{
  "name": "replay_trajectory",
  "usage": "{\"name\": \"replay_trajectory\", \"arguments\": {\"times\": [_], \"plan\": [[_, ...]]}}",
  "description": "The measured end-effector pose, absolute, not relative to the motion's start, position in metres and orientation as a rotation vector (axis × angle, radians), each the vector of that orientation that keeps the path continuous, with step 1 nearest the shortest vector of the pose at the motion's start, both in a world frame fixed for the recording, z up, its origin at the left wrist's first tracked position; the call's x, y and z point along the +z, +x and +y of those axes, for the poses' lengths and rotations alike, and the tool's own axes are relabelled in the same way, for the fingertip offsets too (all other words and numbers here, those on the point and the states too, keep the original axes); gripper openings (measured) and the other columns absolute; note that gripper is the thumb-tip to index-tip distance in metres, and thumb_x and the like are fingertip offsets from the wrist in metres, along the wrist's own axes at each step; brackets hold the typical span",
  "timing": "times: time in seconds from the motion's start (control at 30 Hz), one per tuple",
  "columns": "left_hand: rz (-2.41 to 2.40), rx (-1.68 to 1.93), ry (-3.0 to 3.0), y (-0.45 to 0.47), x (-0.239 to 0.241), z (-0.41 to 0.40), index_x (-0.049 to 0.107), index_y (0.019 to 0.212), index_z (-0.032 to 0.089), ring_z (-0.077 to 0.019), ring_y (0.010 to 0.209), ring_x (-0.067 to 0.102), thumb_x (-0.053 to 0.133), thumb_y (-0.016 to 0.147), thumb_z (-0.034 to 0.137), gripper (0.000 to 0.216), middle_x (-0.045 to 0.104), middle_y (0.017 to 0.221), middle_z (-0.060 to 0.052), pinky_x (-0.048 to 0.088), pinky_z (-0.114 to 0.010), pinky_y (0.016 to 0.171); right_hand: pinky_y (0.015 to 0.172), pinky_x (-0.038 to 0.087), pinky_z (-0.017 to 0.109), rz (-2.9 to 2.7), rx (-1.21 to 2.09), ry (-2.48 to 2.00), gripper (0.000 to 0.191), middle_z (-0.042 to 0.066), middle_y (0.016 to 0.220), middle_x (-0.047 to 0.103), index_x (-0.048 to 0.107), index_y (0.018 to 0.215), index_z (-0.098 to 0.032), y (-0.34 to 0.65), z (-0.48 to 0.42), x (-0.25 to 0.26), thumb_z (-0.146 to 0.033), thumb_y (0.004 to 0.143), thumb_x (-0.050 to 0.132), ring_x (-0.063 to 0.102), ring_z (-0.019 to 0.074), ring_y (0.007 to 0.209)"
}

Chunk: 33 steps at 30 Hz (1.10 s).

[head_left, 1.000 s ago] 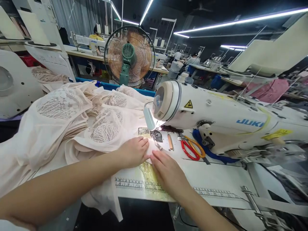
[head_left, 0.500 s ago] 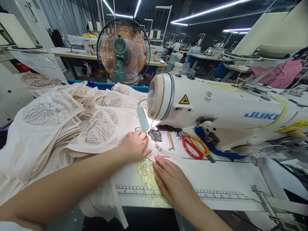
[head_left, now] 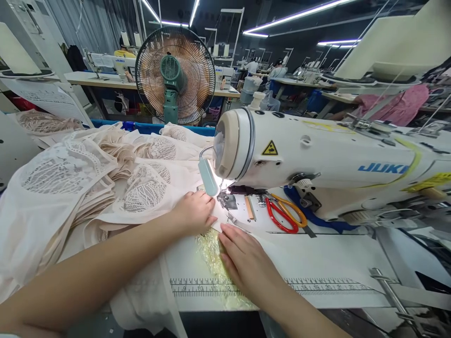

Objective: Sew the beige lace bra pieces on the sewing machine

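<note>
Close to the needle area of a white sewing machine point(head_left: 197, 189), my left hand point(head_left: 196, 212) is closed on beige bra fabric, with the thumb pointing right. My right hand point(head_left: 248, 265) has its fingertips together on the near edge of the same fabric, just in front of the left. The beige bra point(head_left: 146, 188) with lace cups spreads to the left of my hands, partly hidden by my left forearm. Clear yellowish strips point(head_left: 211, 256) lie under and beside my right hand. A small pale-green lamp point(head_left: 207, 177) hangs over the left fingertips, and its glare hides the needle.
Red-and-orange-handled scissors point(head_left: 287, 213) lie under the machine arm. A stack of lace bras point(head_left: 70, 173) covers the table's left side. A printed ruler point(head_left: 317, 285) runs along the front edge. A large fan point(head_left: 176, 75) stands behind. People work far back.
The view has shifted slightly, with the background moving left. Both hands keep nearly the same place on the fabric by the needle area.
</note>
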<state>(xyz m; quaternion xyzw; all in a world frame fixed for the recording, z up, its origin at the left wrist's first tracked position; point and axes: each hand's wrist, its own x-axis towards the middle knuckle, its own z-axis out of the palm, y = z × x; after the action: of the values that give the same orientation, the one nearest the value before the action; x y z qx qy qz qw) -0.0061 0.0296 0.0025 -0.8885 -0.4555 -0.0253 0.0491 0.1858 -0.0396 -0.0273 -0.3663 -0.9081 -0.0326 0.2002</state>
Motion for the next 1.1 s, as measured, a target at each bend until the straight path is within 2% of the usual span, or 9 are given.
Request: {"name": "replay_trajectory", "arguments": {"times": [0.1, 0.17, 0.27, 0.4, 0.6, 0.73, 0.87, 1.1], "plan": [[-1.184, -0.179, -2.683, -0.005, 0.001, 0.023, 0.063, 0.098, 0.010, -0.0252, 0.094, 0.055, 0.045, 0.090, 0.026, 0.025, 0.062, 0.106, -0.014, 0.042, -0.037, 0.072, 0.090, 0.052, 0.050, -2.544, -0.068, -1.063, 0.036, 0.018, 0.124, 0.060, 0.060, 0.116, -0.006, 0.181, -0.037, -0.028, -0.018, 0.088, 0.042, 0.055, 0.0316, 0.115], [-1.003, -0.222, -2.676, -0.004, -0.001, 0.012, 0.064, 0.092, 0.011, -0.0229, 0.087, 0.055, 0.039, 0.090, 0.014, 0.025, 0.063, 0.104, -0.014, 0.042, -0.035, 0.067, 0.091, 0.051, 0.050, -2.544, -0.043, -1.083, 0.037, 0.018, 0.126, 0.059, 0.059, 0.118, -0.005, 0.179, -0.037, -0.028, -0.019, 0.088, 0.042, 0.054, 0.0318, 0.116], [-0.947, -0.154, -2.652, -0.003, -0.002, -0.007, 0.064, 0.096, 0.011, -0.0209, 0.077, 0.054, 0.038, 0.086, 0.006, 0.028, 0.064, 0.105, -0.014, 0.042, -0.033, 0.060, 0.092, 0.050, 0.050, -2.529, -0.015, -1.095, 0.039, 0.018, 0.128, 0.058, 0.057, 0.121, -0.005, 0.177, -0.037, -0.028, -0.019, 0.088, 0.042, 0.053, 0.0309, 0.118], [-1.035, -0.087, -2.693, -0.006, 0.002, -0.018, 0.058, 0.113, 0.005, -0.0226, 0.081, 0.056, 0.044, 0.081, 0.007, 0.035, 0.060, 0.118, -0.016, 0.048, -0.034, 0.064, 0.094, 0.049, 0.049, -2.500, 0.014, -1.074, 0.039, 0.016, 0.128, 0.058, 0.057, 0.122, -0.006, 0.177, -0.038, -0.027, -0.020, 0.089, 0.041, 0.053, 0.0296, 0.118], [-0.972, -0.266, -2.823, -0.014, 0.006, -0.008, 0.058, 0.107, 0.011, -0.0228, 0.095, 0.054, 0.039, 0.087, 0.008, 0.028, 0.061, 0.116, -0.012, 0.050, -0.037, 0.083, 0.096, 0.048, 0.047, -2.453, 0.123, -0.978, 0.035, 0.017, 0.124, 0.060, 0.060, 0.115, -0.006, 0.184, -0.037, -0.025, -0.019, 0.088, 0.041, 0.054, 0.0286, 0.116], [-0.999, -0.310, -2.905, -0.018, 0.006, 0.002, 0.055, 0.112, 0.014, -0.0226, 0.095, 0.052, 0.036, 0.091, 0.013, 0.028, 0.058, 0.115, -0.012, 0.051, -0.038, 0.079, 0.096, 0.048, 0.046, -2.406, 0.188, -0.951, 0.032, 0.018, 0.122, 0.060, 0.060, 0.112, -0.006, 0.187, -0.036, -0.024, -0.017, 0.087, 0.044, 0.054, 0.0280, 0.116], [-0.964, -0.365, -2.926, -0.022, 0.008, 0.010, 0.057, 0.107, 0.015, -0.0221, 0.092, 0.050, 0.036, 0.093, 0.015, 0.026, 0.058, 0.112, -0.013, 0.050, -0.039, 0.078, 0.095, 0.049, 0.046, -2.391, 0.222, -0.945, 0.029, 0.019, 0.120, 0.061, 0.061, 0.109, -0.008, 0.188, -0.036, -0.024, -0.017, 0.087, 0.044, 0.054, 0.0279, 0.116], [-0.942, -0.358, -2.922, -0.026, 0.009, 0.019, 0.058, 0.107, 0.014, -0.0213, 0.092, 0.050, 0.036, 0.091, 0.013, 0.027, 0.058, 0.112, -0.013, 0.049, -0.038, 0.079, 0.095, 0.049, 0.046, -2.393, 0.251, -0.961, 0.027, 0.016, 0.120, 0.061, 0.061, 0.107, -0.012, 0.188, -0.037, -0.022, -0.017, 0.087, 0.044, 0.054, 0.0267, 0.116]]}}
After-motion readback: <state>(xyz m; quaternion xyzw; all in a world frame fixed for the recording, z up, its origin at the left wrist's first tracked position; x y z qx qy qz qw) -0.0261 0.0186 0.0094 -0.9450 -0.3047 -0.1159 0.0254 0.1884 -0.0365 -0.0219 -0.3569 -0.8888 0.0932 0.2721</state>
